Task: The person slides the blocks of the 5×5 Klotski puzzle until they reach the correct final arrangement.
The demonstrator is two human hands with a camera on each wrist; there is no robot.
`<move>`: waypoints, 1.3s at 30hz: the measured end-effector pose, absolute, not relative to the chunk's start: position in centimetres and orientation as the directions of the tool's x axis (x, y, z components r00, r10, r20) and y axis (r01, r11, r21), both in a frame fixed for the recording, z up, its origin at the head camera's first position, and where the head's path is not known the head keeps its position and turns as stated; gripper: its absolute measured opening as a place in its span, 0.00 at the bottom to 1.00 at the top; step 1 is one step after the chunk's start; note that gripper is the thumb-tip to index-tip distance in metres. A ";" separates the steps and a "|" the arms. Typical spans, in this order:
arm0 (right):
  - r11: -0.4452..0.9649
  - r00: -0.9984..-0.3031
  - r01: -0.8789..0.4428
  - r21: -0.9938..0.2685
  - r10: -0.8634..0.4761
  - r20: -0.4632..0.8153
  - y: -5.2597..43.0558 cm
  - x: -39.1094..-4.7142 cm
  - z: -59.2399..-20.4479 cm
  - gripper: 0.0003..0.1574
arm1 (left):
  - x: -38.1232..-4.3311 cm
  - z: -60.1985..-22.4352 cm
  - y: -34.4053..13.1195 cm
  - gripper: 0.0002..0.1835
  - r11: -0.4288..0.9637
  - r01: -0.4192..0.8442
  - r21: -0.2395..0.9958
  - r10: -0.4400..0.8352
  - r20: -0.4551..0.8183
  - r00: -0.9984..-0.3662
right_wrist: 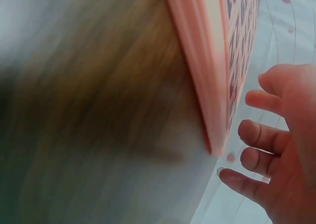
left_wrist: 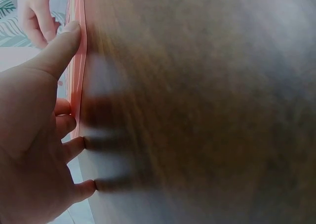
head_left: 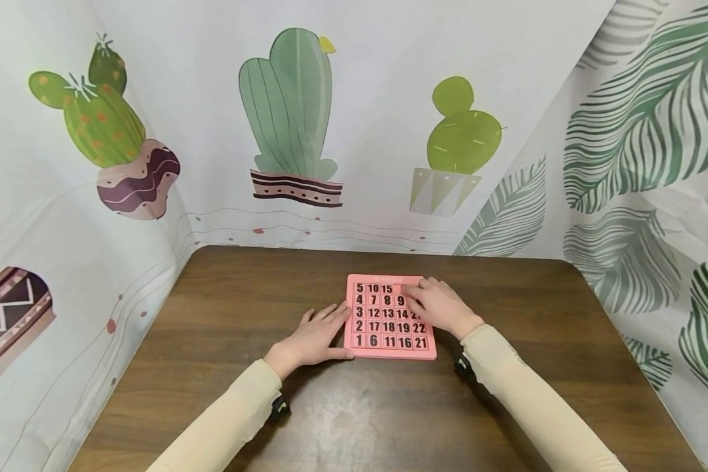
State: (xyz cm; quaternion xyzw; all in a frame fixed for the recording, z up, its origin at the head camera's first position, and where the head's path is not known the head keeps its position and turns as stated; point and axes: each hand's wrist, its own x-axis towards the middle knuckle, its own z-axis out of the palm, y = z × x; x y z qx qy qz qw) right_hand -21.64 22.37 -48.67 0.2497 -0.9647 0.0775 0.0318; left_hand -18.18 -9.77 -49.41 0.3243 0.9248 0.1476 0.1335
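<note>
Both arms wear long cream sleeves in plain, matte cloth. The left sleeve (head_left: 218, 419) runs up from the bottom edge, left of centre, narrowing to a soft cuff (head_left: 267, 375) at the wrist; the cloth shows shallow creases along its length. The right sleeve (head_left: 533, 396) fills the lower right in the same shade, wrinkled near its cuff. Beneath each cuff sits a small black device, boxy in outline: the left one (head_left: 280, 408) carries a pale greenish mark, the right one (head_left: 463, 367) a small light detail. In the right wrist view, a short pale fingernail (right_wrist: 220, 171) tips the lowest finger.
</note>
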 end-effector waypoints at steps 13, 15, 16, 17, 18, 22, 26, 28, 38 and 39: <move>0.870 -0.875 -0.484 -0.094 -0.481 0.058 20.5 -21.2 -48.7 0.28 | -18.1 -49.6 -9.8 0.52 0.734 0.563 0.380 0.648 -0.142 -0.748; 0.873 -0.878 -0.478 -0.094 -0.475 0.058 20.7 -21.1 -48.7 0.28 | -18.1 -49.7 -9.8 0.52 0.738 0.559 0.378 0.644 -0.146 -0.751; 0.874 -0.880 -0.476 -0.095 -0.472 0.056 20.8 -21.1 -48.7 0.28 | -18.1 -49.8 -9.8 0.52 0.737 0.559 0.379 0.643 -0.141 -0.752; 0.875 -0.880 -0.475 -0.093 -0.472 0.054 20.9 -21.1 -48.7 0.29 | -18.2 -49.9 -9.8 0.53 0.740 0.558 0.374 0.641 -0.144 -0.754; 0.875 -0.880 -0.476 -0.088 -0.473 0.055 21.1 -21.0 -48.7 0.29 | -18.2 -50.1 -9.9 0.53 0.742 0.558 0.372 0.640 -0.143 -0.755; 0.874 -0.880 -0.475 -0.100 -0.471 0.059 21.6 -20.8 -48.7 0.29 | -18.2 -50.3 -10.0 0.53 0.745 0.553 0.372 0.635 -0.143 -0.759; 0.871 -0.879 -0.477 -0.116 -0.472 0.075 22.1 -20.6 -48.6 0.28 | -18.1 -50.2 -10.0 0.53 0.746 0.549 0.376 0.633 -0.147 -0.760; 0.872 -0.879 -0.476 -0.112 -0.470 0.078 22.3 -20.6 -48.6 0.27 | -18.1 -50.2 -10.0 0.53 0.748 0.545 0.379 0.632 -0.154 -0.760; 0.877 -0.882 -0.470 -0.101 -0.463 0.091 22.6 -20.7 -48.7 0.27 | -18.6 -51.1 -10.1 0.54 0.745 0.555 0.369 0.636 -0.142 -0.759; 0.876 -0.881 -0.472 -0.103 -0.464 0.093 22.5 -20.7 -48.6 0.27 | -18.6 -51.0 -10.0 0.54 0.742 0.558 0.371 0.638 -0.138 -0.757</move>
